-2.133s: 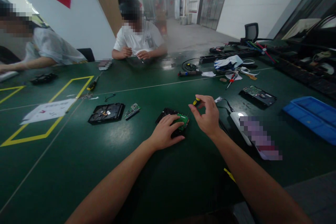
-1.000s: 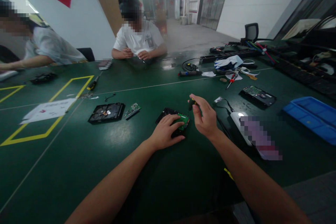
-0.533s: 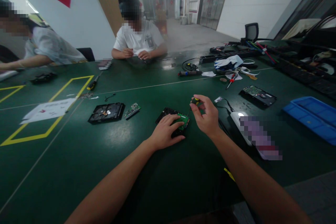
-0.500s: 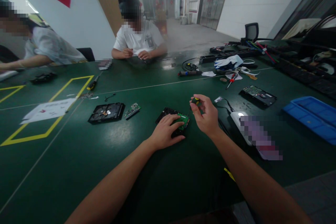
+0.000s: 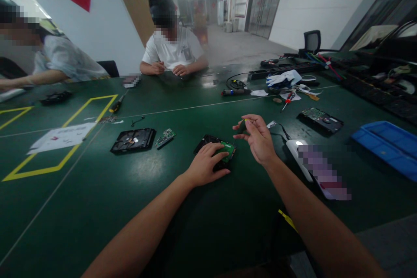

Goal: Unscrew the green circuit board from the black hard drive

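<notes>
1. Dark green tabletop (image 5: 169, 208) spreads beneath everything, marked with yellow tape (image 5: 58, 168); a co-worker in a white shirt (image 5: 187, 50) sits across it at 11 o'clock from the drive being handled.
2. That hard drive (image 5: 205, 140) lies flat near the middle of the table: a black body, its green circuit board (image 5: 229, 148) showing at the 2 o'clock end, the rest partly hidden by fingers.
3. Left hand (image 5: 206, 163): open, palm down, fingers spread over the drive and board, thumb held apart; its forearm comes in from 8 o'clock.
4. Right hand (image 5: 258, 138): raised, its thumb and fingers gripping a screwdriver (image 5: 242, 127) by its dark, yellow-marked handle, at 2 o'clock from the drive; I cannot make out the tip. This forearm enters from 4 o'clock.
5. Around the drive, an opened drive (image 5: 133, 140) and a small loose board (image 5: 165, 138) lie toward 9 o'clock; a blue tray (image 5: 387, 145) sits at 3 o'clock.
</notes>
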`<state>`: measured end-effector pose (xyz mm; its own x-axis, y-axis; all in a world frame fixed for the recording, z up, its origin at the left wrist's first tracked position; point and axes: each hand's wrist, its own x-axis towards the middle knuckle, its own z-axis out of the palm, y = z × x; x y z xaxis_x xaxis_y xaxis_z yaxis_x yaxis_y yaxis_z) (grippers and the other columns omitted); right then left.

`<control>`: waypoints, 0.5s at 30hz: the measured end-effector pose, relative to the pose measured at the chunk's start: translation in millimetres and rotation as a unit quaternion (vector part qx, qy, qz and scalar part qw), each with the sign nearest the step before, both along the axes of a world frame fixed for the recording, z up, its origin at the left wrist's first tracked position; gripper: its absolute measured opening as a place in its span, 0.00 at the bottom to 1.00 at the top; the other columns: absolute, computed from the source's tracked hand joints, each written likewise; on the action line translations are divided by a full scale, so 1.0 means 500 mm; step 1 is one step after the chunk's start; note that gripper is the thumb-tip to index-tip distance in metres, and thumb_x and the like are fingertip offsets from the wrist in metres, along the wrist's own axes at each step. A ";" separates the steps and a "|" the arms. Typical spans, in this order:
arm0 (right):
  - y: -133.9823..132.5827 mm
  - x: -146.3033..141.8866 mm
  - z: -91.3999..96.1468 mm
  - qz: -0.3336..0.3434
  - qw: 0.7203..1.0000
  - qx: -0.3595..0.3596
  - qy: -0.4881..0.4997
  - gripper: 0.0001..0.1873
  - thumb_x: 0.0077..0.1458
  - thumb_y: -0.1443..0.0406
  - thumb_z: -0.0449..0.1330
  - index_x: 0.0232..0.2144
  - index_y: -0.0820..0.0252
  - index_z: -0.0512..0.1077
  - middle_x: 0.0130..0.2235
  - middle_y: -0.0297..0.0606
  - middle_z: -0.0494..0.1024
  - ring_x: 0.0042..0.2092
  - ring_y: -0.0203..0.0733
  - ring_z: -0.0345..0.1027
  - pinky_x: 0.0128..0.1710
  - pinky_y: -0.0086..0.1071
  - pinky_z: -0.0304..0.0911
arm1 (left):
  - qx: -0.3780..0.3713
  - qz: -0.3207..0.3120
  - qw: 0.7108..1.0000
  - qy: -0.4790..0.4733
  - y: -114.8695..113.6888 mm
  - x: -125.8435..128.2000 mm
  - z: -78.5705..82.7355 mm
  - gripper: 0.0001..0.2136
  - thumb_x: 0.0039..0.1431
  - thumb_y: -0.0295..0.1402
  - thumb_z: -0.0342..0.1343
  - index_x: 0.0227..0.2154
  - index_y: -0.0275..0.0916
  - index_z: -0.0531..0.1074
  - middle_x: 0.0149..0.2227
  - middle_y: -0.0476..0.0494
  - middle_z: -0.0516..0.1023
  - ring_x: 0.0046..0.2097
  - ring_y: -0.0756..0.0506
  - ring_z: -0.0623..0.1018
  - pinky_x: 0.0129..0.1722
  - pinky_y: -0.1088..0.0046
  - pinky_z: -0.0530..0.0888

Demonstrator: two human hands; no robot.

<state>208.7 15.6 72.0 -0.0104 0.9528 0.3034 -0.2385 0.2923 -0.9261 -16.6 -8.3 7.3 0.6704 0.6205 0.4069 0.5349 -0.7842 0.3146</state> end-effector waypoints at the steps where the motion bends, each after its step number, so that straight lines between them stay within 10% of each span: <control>1: 0.000 -0.001 0.001 -0.004 1.000 -0.006 -0.003 0.12 0.66 0.53 0.60 0.47 0.49 0.69 0.42 0.34 0.75 0.46 0.43 0.77 0.38 0.37 0.78 | 0.000 0.001 1.000 0.000 0.000 0.000 0.000 0.27 0.64 0.50 0.61 0.61 0.45 0.69 0.63 0.36 0.69 0.65 0.33 0.69 0.66 0.45 0.67; 15: -0.003 0.006 0.026 0.030 0.998 -0.047 -0.021 0.15 0.67 0.52 0.57 0.46 0.54 0.75 0.47 0.43 0.82 0.47 0.47 0.78 0.37 0.39 0.76 | 0.000 0.000 1.000 0.004 -0.001 -0.001 0.001 0.26 0.64 0.51 0.60 0.61 0.46 0.69 0.63 0.36 0.69 0.65 0.33 0.69 0.66 0.44 0.67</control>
<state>211.7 14.1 85.1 -0.0791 0.9745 0.2100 -0.2141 0.1892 -0.9583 -17.2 -8.7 7.7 0.6731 0.6215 0.4009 0.5382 -0.7834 0.3108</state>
